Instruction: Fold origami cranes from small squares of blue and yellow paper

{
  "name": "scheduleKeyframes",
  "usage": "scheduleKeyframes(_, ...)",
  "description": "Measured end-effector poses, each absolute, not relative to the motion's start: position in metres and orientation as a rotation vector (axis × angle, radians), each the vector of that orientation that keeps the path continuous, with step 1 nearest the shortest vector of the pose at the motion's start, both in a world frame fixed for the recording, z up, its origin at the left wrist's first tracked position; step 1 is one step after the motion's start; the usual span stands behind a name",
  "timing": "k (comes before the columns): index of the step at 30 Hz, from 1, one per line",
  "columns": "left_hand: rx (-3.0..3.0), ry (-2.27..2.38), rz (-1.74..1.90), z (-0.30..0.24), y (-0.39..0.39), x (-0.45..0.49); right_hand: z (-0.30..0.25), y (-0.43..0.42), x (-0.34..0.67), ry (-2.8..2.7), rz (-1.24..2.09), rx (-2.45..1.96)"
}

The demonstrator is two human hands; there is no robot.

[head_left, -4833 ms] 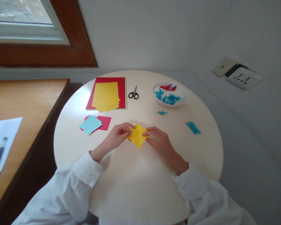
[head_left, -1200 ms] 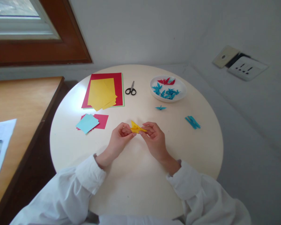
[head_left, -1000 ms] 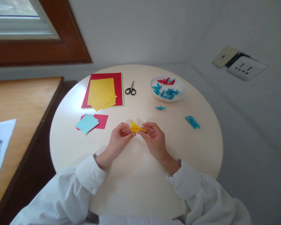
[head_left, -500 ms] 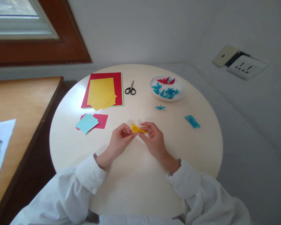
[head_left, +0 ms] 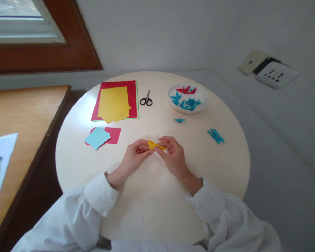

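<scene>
A small folded yellow paper piece [head_left: 154, 144] is pinched between both my hands just above the round cream table [head_left: 152, 210]. My left hand [head_left: 134, 155] grips its left end with curled fingers. My right hand [head_left: 172, 154] pinches its right end between thumb and fingertips. The piece is pressed flat into a narrow strip, and part of it is hidden by my fingers.
Yellow sheets on a red sheet [head_left: 114, 100] lie at the back left, scissors [head_left: 146, 99] beside them. A white dish [head_left: 188, 98] holds several blue and red paper cranes. One blue crane [head_left: 180, 120], blue folded pieces [head_left: 215, 135] and light-blue and red squares [head_left: 101, 137] lie around. A wooden desk [head_left: 21, 115] stands left.
The yellow paper went from a flat diamond on the table to a small narrow folded piece. Its raised flap has been pressed down in the last second. Both hands stayed in place.
</scene>
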State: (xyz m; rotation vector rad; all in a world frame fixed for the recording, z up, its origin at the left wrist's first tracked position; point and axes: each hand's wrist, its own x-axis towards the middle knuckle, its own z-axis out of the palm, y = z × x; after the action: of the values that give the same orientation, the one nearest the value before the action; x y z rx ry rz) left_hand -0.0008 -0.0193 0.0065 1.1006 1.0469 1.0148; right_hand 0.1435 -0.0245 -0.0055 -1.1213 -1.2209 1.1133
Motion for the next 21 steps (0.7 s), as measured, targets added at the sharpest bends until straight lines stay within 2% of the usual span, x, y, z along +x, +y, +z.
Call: scheduleKeyframes(21, 1.258, 1.051, 0.959, 0.0036, -0.0197, -0.0021, -0.0016, -0.0236, 0.1436, -1.21, 1.041, -1.154)
